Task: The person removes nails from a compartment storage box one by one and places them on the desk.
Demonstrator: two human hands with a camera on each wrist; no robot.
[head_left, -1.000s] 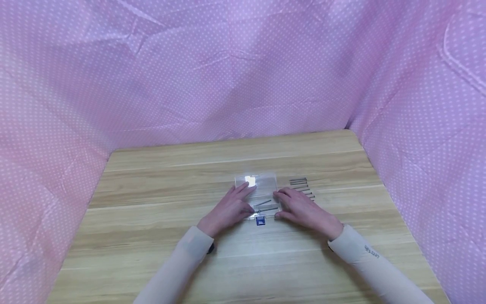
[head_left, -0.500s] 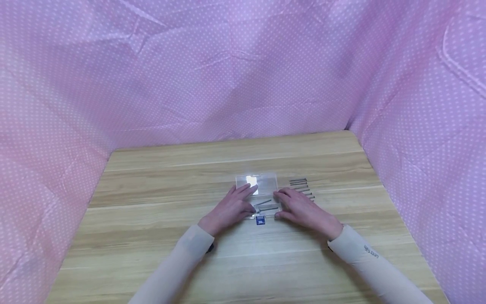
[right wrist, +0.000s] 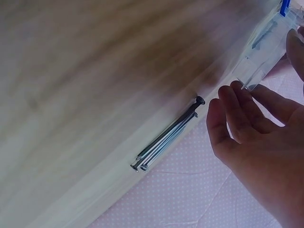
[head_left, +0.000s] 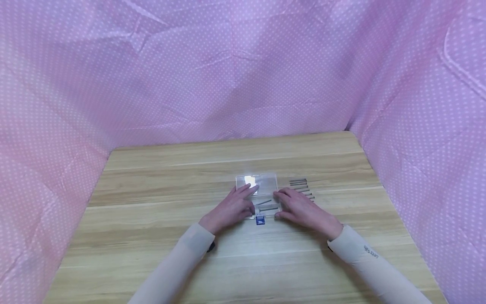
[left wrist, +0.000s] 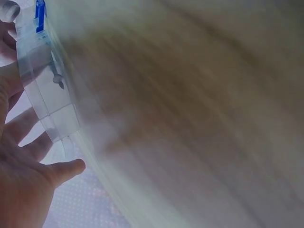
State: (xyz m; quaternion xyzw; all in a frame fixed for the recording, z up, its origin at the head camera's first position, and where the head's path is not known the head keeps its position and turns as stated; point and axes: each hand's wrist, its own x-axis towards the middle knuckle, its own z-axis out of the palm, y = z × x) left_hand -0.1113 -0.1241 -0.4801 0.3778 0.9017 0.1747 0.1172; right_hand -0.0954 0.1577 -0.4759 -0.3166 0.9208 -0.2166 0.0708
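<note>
In the head view, a clear, hard plastic box point(head_left: 273, 214) sits on the table point(head_left: 171, 181), its thin rectangular lid point(head_left: 267, 183) laid back behind the base and a small blue latch point(head_left: 260, 220) at the front edge. The left hand point(head_left: 229, 211) spreads loosely over the left part of the box, some fingers stretched over the lid and others bent at the base; it appears to have hold of nothing. The right hand point(head_left: 305, 213) curves round the right end, fingers at the back and thumb at the front, gripping the box. Two slim, grey metal nails point(head_left: 268, 209) lie in the base, one slanted, one almost level. More loose nails point(head_left: 298, 183) lie in a row beside the right hand, partly hidden by it. The table has pale, streaky wood grain and rounded far corners; behind it hangs creased pink-lilac cloth point(head_left: 228, 76) with white dots. Smooth beige sleeves point(head_left: 376, 266) cover both forearms (the right one bears a dark scrawl)

In the left wrist view, a nail's round head shows through the see-through wall, with the left hand's fingers fanned around the box

In the right wrist view, the right hand's fingertips touch the clear corner, and the loose nails gleam nearby, long and straight with broader heads
</note>
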